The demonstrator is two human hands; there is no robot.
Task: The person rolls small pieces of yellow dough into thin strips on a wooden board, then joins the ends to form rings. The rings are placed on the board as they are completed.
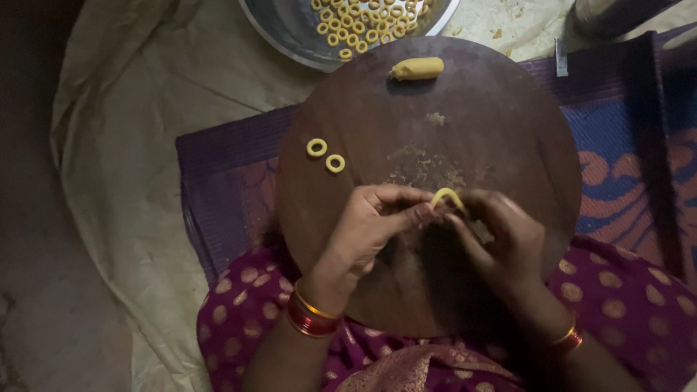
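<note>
Together, both hands (443,229) pinching curved dough strip (446,196), fingertips meeting

- Round board (472,123), centre of frame: dark brown, with pale crumb smears near its middle.
- Dough strip (447,196), centre: yellow, bent into an arc.
- Two dough rings (325,155), left part of the board: yellow.
- Dough lump (417,68), top centre: yellow.
- Metal bowl (290,33), top edge: grey steel, filled with yellow rings.
- Mat (624,160), right and left of the board: purple and blue, with orange-red curved motifs.
- Sheet (131,109), left: pale cream.
- Garment (247,305), bottom: magenta with gold round dots.
- Bangles (311,318), lower centre: red and gold.
- Bangle (568,337), lower right: red and gold.
</note>
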